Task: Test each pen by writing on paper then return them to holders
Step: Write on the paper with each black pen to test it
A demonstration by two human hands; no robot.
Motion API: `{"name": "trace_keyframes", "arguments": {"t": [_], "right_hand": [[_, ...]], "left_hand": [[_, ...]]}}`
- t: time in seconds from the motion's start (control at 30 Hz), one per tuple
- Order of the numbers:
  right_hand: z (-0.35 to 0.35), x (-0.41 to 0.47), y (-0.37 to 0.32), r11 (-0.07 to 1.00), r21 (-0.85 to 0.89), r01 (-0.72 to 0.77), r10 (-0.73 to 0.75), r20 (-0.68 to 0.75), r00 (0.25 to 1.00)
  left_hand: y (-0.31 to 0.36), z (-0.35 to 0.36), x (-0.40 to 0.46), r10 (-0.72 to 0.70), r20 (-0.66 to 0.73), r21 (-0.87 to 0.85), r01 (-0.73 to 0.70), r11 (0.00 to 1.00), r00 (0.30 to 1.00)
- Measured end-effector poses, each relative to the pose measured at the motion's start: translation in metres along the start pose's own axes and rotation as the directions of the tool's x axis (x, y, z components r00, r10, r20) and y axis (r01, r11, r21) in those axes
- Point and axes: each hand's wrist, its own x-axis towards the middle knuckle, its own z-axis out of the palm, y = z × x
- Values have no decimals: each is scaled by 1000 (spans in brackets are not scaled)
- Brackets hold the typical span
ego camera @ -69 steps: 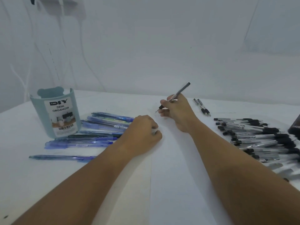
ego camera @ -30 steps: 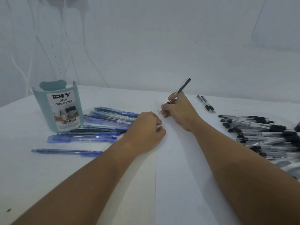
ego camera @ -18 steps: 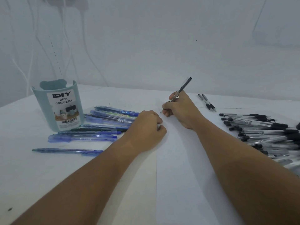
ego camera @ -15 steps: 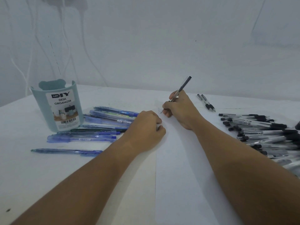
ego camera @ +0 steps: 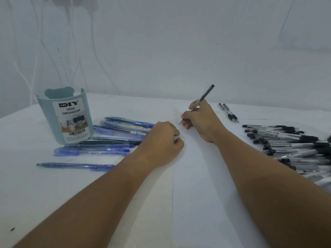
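You could read "DIY DESK ORGANIZER" on the white label of the pale teal plastic holder (ego camera: 53,111), above its barcode.

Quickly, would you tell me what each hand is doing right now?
Left hand: closed in a fist, resting on the paper.
Right hand: closed on a pen.

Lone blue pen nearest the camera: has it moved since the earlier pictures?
No. The lone blue pen lies just as before, in front of the desk organizer.
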Motion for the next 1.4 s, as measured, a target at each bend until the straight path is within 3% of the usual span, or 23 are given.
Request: {"name": "trace_keyframes", "arguments": {"t": [0.1, 0.57, 0.77, 0.93, 1.17, 1.3, 1.4], "right_hand": [[-3, 0, 0, 999, 50, -16, 17, -27, 1000], [1, -1, 0, 996, -82, 18, -20, -22, 1000], [-1, -2, -2, 1000, -13, -25, 24, -28, 999], [2, -4, -2, 996, -86, 13, -15, -25, 1000], [-16, -3, -13, 947, 322, 12, 57, -204, 977], [-24, -2, -24, 833, 553, -5, 155, -226, 962], [-24, -4, -28, 880, 473, -38, 149, -198, 969]], "left_hand": [[0, 0, 0, -20, 19, 10, 20, 1000, 1000], [0, 0, 0, -1, 8, -36, 1, 999, 1000], [-1, 0, -1, -2, 8, -22, 2, 1000, 1000], [-1, 0, 0, -1, 22, -31, 2, 1000, 1000], [-1, -1, 0, -13, 53, -18, 14, 1000, 999], [0, -2, 0, 7, 46, -24, -6, 1000, 999], [1, -3, 0, -6, 57, -8, 7, 1000, 998]]}}
